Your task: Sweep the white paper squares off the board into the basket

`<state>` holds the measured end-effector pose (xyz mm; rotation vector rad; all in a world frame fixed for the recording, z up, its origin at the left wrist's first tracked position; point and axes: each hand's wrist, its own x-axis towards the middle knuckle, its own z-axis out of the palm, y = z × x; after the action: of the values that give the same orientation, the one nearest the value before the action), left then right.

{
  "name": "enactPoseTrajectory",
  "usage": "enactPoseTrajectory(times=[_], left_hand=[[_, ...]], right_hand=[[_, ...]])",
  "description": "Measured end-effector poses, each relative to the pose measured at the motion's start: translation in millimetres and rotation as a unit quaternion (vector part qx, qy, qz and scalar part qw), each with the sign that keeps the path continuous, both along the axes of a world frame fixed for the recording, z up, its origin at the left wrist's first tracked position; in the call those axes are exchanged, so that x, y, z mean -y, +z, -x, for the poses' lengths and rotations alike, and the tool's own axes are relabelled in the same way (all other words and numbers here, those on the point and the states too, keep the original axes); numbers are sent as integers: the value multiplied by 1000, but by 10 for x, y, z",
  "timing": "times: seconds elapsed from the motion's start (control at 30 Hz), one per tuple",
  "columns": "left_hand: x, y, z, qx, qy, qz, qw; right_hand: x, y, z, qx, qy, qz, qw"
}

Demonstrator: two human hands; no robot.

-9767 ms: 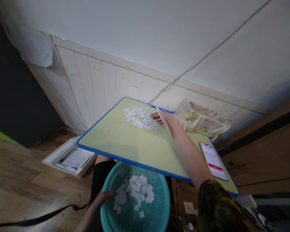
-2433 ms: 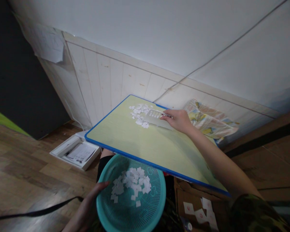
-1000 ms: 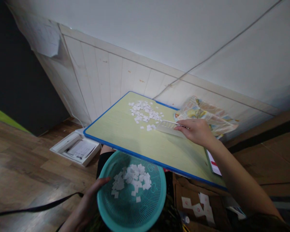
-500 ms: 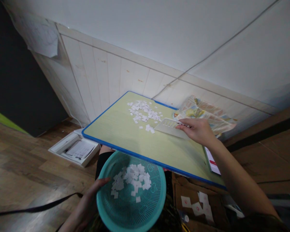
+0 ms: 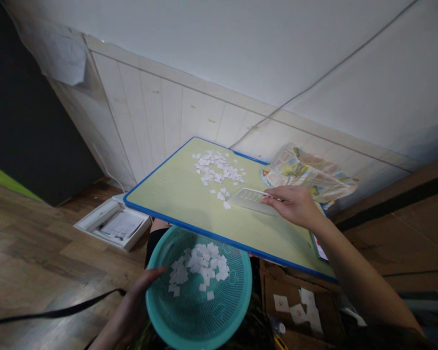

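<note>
Right hand (image 5: 294,206) grasps one end of a flat white slotted card (image 5: 248,199), with the fingers pinched on the card's right end. The card lies low over the green table with blue edging (image 5: 175,199), in its middle right part. Whether it rests flat on the surface cannot be told. Its long axis runs across the picture from right to left. The free short edge points left, toward the table's near left part. That edge sits just beside a few stray white paper squares (image 5: 223,197). The main scatter of paper squares (image 5: 215,167) lies further back, near the table's far corner and apart from the card.

Left hand (image 5: 133,304) is closed on the left rim of a teal mesh basket (image 5: 211,323), thumb over the edge. The basket is held below the table's near edge and partly under it. It contains a heap of white squares (image 5: 199,270).

A phone (image 5: 318,250) lies at the table's right end, mostly hidden by the right forearm. A printed plastic bag (image 5: 310,175) rests against the wall behind the right hand. A white tray with papers (image 5: 113,226) lies on the wooden floor left of the table. A cardboard box with red-marked stickers (image 5: 299,311) sits below the table's right end.
</note>
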<state>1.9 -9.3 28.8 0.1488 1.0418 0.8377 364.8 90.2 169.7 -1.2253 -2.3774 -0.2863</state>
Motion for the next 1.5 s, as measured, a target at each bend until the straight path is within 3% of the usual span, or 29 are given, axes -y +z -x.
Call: enactPoseTrajectory(times=[0.1,0.27,0.5,0.83,1.0,1.17,1.33,1.5], left_hand=[[4,30,-18,-12,11,0,1000],[6,78,-58,-16,30,-4,999],[26,65,-57,5,30,10,999],[68,188,-102,17,28,3,999],[63,151,-85,19,23,-10,1000],[58,90,-69,32,17,-4,999],[68,86,-62,21,29,-12,999],[49,153,-90,3,37,5,999]], right_hand=[[96,-3,30,-13,23,8,1000],[252,-75,91,-1,-2,-27,1000],[614,-187,249,-6,44,-16,999],[911,-147,375,-1,101,10,995],[960,-108,408,6,104,9,994],[840,-115,389,-8,62,-16,998],[420,-239,343,-32,-29,-114,993],[96,-357,358,-7,-59,-122,991]])
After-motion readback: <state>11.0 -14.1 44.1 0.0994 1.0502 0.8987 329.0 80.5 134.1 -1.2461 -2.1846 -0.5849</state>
